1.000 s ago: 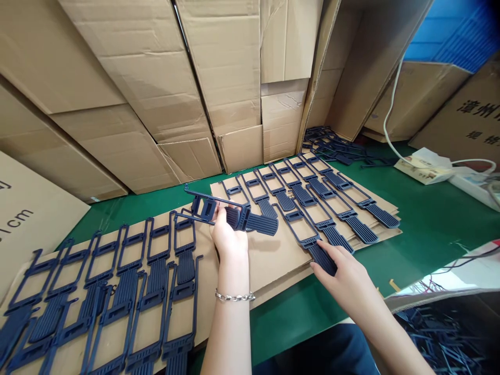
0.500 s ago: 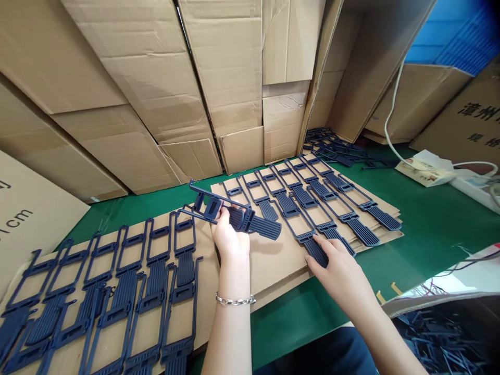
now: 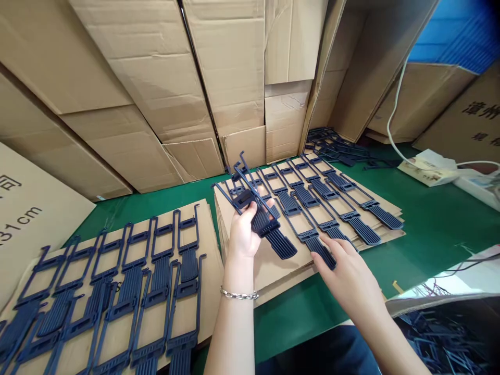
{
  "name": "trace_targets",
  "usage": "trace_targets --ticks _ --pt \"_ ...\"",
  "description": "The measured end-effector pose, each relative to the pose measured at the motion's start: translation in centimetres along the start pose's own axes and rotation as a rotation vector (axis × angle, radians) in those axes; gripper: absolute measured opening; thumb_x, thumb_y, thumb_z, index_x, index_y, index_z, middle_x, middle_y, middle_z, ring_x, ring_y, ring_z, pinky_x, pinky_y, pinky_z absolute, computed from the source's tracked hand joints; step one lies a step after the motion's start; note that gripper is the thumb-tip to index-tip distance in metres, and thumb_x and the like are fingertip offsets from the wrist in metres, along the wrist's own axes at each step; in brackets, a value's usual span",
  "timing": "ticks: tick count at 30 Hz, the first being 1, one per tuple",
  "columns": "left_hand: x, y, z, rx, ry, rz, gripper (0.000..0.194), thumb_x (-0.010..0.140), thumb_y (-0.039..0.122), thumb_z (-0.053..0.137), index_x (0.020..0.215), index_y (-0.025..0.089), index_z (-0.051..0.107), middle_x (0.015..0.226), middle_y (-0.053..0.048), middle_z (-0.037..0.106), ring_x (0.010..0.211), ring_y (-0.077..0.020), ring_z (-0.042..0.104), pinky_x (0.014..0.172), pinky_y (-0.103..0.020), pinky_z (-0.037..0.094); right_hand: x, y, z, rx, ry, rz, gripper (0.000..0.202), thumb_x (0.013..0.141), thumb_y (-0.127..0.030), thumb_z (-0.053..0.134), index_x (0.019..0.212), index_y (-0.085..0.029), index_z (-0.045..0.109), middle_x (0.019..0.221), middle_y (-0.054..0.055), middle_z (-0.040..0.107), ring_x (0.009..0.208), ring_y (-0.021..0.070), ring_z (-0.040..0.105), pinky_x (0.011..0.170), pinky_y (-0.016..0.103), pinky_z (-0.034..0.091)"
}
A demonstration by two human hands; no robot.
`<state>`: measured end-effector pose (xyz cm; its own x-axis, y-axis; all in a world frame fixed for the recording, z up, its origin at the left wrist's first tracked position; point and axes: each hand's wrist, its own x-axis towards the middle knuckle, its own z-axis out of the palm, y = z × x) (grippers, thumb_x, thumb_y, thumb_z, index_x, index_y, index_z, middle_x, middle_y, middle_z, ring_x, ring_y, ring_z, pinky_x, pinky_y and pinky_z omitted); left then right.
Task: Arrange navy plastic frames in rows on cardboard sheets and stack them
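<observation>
Flattened cardboard panels (image 3: 230, 62) stand along the far side of a green table (image 3: 289, 328); a pale carton marked 31cm (image 3: 35, 224) leans in at left, a blue crate (image 3: 457, 31) sits high at far right. My left hand (image 3: 245, 229) is closed round some dark blue frames with ribbed ends (image 3: 266, 223) — more than one, overlapping, count uncertain — raised above the near-left part of the right cardboard stack (image 3: 269, 273), hooked tips to the far side, a ribbed end slanting near and right. Chain bracelet (image 3: 239, 295) on that wrist. My right hand (image 3: 347, 265) is at the near edge of the same stack, thumb and fingers about the ribbed end of a frame lying flat (image 3: 307, 226); whether they pinch it or merely touch, I cannot tell. Farther back and to the right, similar frames lie side by side on the stack, ribbed ends toward me. The left cardboard sheet (image 3: 211, 234) bears two rows more. A loose pile (image 3: 336, 146) lies at far right — a jumbled heap (image 3: 449, 338) near right, below table level.
</observation>
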<state>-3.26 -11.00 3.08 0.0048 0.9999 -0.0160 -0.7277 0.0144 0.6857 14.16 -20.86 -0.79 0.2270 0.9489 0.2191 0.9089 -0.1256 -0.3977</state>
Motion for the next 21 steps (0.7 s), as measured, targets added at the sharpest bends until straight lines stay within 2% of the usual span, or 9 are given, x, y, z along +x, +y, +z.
trace_targets --ticks 3,5,8,11,17,19,21 --pt "-0.3 -0.1 0.0 0.037 -0.115 -0.061 0.02 0.079 0.012 0.058 0.096 0.02 0.067 0.118 -0.007 0.061 0.093 -0.0237 0.064 0.064 -0.027 0.054 -0.1 -0.2 -0.3 0.119 0.134 -0.065 0.04 0.086 -0.043 0.042 0.113 -0.019 0.06 0.112 0.008 0.057 0.1 0.023 0.055 0.071 0.031 0.051" --pt "-0.4 -0.1 -0.1 0.048 -0.17 -0.074 0.021 0.079 0.013 0.058 0.096 0.021 0.067 0.119 -0.006 0.061 0.098 -0.0249 0.063 0.071 -0.03 0.055 -0.2 -0.7 -0.4 0.302 0.133 -0.118 0.039 0.087 -0.042 0.043 0.111 -0.018 0.061 0.112 0.007 0.057 0.097 0.0197 0.056 0.066 0.025 0.051" --pt "-0.5 -0.2 -0.2 0.056 -0.229 -0.061 0.022 0.078 0.015 0.061 0.098 0.023 0.067 0.123 -0.005 0.058 0.103 -0.0256 0.06 0.075 -0.031 0.055 -0.3 -2.0 -0.1 0.601 -0.097 -0.14 0.038 0.085 -0.042 0.049 0.111 -0.018 0.06 0.106 0.007 0.06 0.083 0.0143 0.06 0.058 0.02 0.051" --pt "-0.5 -0.2 -0.4 0.062 -0.264 -0.034 0.026 0.076 0.019 0.065 0.101 0.025 0.067 0.127 -0.004 0.055 0.105 -0.0258 0.059 0.076 -0.03 0.054 -0.4 -3.3 0.9 0.807 -0.317 -0.07 0.036 0.084 -0.041 0.051 0.109 -0.018 0.06 0.091 0.005 0.065 0.07 0.0129 0.061 0.06 0.021 0.051" --pt "-1.1 -0.4 -0.3 0.172 -0.344 -0.017 0.037 0.075 0.028 0.068 0.112 0.028 0.062 0.131 -0.006 0.051 0.113 -0.0284 0.054 0.08 -0.032 0.053 -0.8 -3.9 2.7 1.032 -0.406 0.124 0.04 0.084 -0.049 0.047 0.1 -0.014 0.056 0.058 0.003 0.059 0.05 0.0125 0.056 0.046 0.021 0.045" --pt "-1.1 -0.5 -0.2 0.134 -0.385 0.016 0.048 0.07 0.044 0.07 0.115 0.029 0.06 0.135 -0.006 0.047 0.119 -0.03 0.048 0.084 -0.034 0.051 -1.2 -3.9 2.6 1.116 -0.415 0.168 0.045 0.082 -0.054 0.048 0.099 -0.013 0.053 0.057 0.003 0.06 0.046 0.0114 0.054 0.046 0.02 0.045" --pt "-1.0 -0.6 -0.1 0.084 -0.386 0.081 0.063 0.065 0.062 0.064 0.117 0.027 0.059 0.14 -0.005 0.042 0.126 -0.0293 0.04 0.091 -0.033 0.048 -1.6 -3.8 2.5 1.177 -0.412 0.197 0.047 0.08 -0.058 0.05 0.096 -0.013 0.051 0.055 0.004 0.06 0.044 0.0112 0.054 0.046 0.02 0.045"
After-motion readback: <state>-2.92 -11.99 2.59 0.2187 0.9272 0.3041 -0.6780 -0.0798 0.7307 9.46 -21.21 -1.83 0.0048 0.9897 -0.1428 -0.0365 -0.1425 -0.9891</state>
